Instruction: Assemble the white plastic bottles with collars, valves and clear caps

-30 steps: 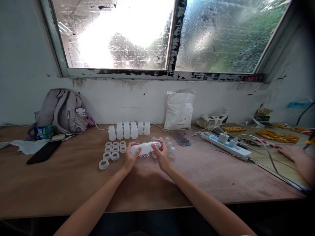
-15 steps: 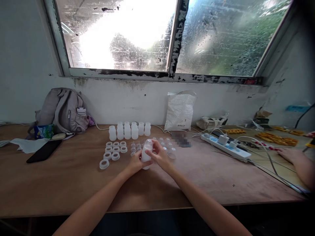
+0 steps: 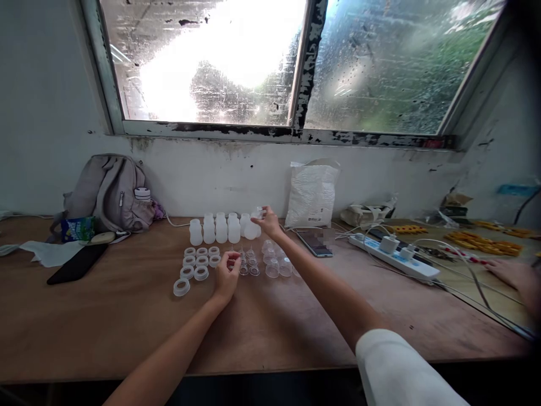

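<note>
My right hand point(image 3: 267, 221) grips the clear top of a frosted bottle point(image 3: 252, 230), beside the row of open frosted bottles point(image 3: 221, 228) near the wall. Closer to me, my left hand point(image 3: 227, 275) has its fingers drawn together over the small clear nipples point(image 3: 252, 265); whether it holds one is hidden. Several frosted rings point(image 3: 202, 273) lie to its left. Clear domed caps point(image 3: 272, 268) stand to the right, partly behind my right forearm.
A phone point(image 3: 316, 243) lies before a white packet point(image 3: 311, 194). Further right are a power strip point(image 3: 395, 259) with cables and another person's hand point(image 3: 505, 270). A backpack point(image 3: 112, 192) and black pouch point(image 3: 78, 264) are at left.
My right hand has carried the bottle from the middle up to the back row. My left hand has let go of it and moved slightly left, over the small clear pieces.
</note>
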Tool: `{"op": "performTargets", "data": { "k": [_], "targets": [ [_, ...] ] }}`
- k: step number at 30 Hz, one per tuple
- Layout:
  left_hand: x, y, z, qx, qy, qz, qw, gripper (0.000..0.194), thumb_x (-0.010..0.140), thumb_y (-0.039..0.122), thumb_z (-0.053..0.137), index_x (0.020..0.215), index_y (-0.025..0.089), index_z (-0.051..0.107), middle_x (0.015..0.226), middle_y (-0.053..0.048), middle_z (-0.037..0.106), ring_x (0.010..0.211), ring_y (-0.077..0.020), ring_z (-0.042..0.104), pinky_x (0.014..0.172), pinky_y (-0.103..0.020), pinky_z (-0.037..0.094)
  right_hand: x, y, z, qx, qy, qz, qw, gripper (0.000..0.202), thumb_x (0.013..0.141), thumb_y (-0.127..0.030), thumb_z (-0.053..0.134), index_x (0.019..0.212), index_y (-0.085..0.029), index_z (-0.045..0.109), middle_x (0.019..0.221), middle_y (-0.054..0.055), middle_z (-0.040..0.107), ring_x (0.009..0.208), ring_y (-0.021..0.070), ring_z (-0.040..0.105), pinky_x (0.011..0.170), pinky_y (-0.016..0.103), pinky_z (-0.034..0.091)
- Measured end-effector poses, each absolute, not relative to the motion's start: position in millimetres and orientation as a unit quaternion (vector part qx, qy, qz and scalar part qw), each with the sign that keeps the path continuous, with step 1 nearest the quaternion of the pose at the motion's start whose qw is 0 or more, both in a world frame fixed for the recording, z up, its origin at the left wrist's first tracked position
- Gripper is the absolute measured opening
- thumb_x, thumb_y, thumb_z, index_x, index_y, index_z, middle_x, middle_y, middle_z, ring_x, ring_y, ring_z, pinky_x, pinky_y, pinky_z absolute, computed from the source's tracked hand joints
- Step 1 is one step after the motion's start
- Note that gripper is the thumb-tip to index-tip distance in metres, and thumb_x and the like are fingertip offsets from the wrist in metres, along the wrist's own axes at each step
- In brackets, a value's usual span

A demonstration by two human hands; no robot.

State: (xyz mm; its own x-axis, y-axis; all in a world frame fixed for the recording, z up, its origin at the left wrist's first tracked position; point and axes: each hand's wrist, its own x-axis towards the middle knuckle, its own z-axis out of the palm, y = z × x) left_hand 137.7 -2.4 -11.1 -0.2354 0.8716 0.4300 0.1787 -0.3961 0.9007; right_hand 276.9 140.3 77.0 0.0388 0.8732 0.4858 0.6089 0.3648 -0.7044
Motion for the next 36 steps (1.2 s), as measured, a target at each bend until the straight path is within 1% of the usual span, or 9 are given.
{"op": "performTargets", "data": {
  "k": [5,11,17,22,24,26,30,33,36],
  "targets": [
    [135,-2,-8,0.537,0.483,0.632,0.281,0.019,0.075,0.033,0.049,0.083,0.017,0.054,0.072,-0.002,0.056,0.063,-0.013,0.055,0.052,-0.022,0.044,263,167,40,-0.56,-0.689,0.145,0.437,0.047,0.059,-0.025,0.065,0.102,-0.017,0.045,0.083,0.007,0.058,0.081,0.0206,0.056,0.074,0.034,0.04],
    [136,-3,-6,0.538,0.482,0.634,0.276,0.017,0.075,0.031,0.048,0.083,0.017,0.054,0.073,-0.003,0.057,0.064,-0.0128,0.055,0.053,-0.022,0.044,257,175,28,-0.555,-0.709,0.153,0.408,0.061,0.055,-0.018,0.066,0.109,-0.019,0.037,0.083,0.003,0.056,0.081,0.019,0.055,0.073,0.032,0.04],
    [137,-3,-6,0.539,0.486,0.63,0.277,0.016,0.075,0.03,0.048,0.082,0.017,0.054,0.073,-0.003,0.057,0.063,-0.0128,0.055,0.051,-0.021,0.042,249,175,22,-0.555,-0.708,0.153,0.408,0.06,0.057,-0.021,0.066,0.108,-0.013,0.036,0.09,0.01,0.055,0.089,0.022,0.053,0.077,0.034,0.039],
    [137,-2,-7,0.536,0.486,0.631,0.28,0.017,0.075,0.03,0.048,0.083,0.017,0.054,0.074,-0.003,0.057,0.064,-0.013,0.055,0.051,-0.021,0.042,247,160,32,-0.549,-0.705,0.139,0.427,0.061,0.056,-0.023,0.067,0.109,-0.012,0.037,0.103,0.015,0.05,0.1,0.0245,0.047,0.082,0.035,0.037],
    [137,-2,-9,0.536,0.486,0.631,0.28,0.017,0.074,0.03,0.048,0.082,0.017,0.054,0.073,-0.003,0.057,0.064,-0.0129,0.054,0.051,-0.021,0.042,248,142,38,-0.533,-0.703,0.122,0.455,0.051,0.064,-0.025,0.06,0.108,-0.012,0.039,0.103,0.014,0.05,0.097,0.0224,0.048,0.081,0.033,0.037],
    [137,-2,-8,0.535,0.485,0.633,0.279,0.017,0.074,0.03,0.048,0.082,0.017,0.054,0.073,-0.003,0.056,0.064,-0.0128,0.054,0.052,-0.021,0.043,251,114,40,-0.48,-0.716,0.099,0.498,0.033,0.072,-0.024,0.051,0.103,-0.014,0.045,0.093,0.01,0.053,0.085,0.0187,0.052,0.075,0.031,0.04],
    [133,-2,6,0.529,0.478,0.649,0.265,0.018,0.074,0.031,0.048,0.082,0.017,0.054,0.072,-0.003,0.056,0.063,-0.0129,0.054,0.052,-0.021,0.043,267,38,24,-0.353,-0.802,0.121,0.466,0.015,0.078,-0.025,0.044,0.085,-0.019,0.055,0.071,0.003,0.055,0.061,0.0135,0.05,0.061,0.026,0.041],
    [118,-5,31,0.611,0.461,0.579,0.281,0.02,0.073,0.034,0.049,0.082,0.017,0.055,0.071,-0.002,0.057,0.061,-0.013,0.054,0.05,-0.021,0.042,285,-8,3,-0.292,-0.855,0.139,0.406,0.016,0.079,-0.025,0.043,0.082,-0.021,0.059,0.071,0.004,0.058,0.061,0.0135,0.05,0.06,0.025,0.04],
    [89,-14,54,0.754,0.452,0.407,0.246,0.02,0.069,0.036,0.053,0.079,0.02,0.059,0.082,-0.002,0.059,0.066,-0.0138,0.055,0.058,-0.023,0.042,299,-25,-11,-0.289,-0.889,0.122,0.334,0.019,0.079,-0.023,0.042,0.085,-0.021,0.06,0.074,0.005,0.06,0.063,0.014,0.052,0.06,0.024,0.039]
  ]
}}
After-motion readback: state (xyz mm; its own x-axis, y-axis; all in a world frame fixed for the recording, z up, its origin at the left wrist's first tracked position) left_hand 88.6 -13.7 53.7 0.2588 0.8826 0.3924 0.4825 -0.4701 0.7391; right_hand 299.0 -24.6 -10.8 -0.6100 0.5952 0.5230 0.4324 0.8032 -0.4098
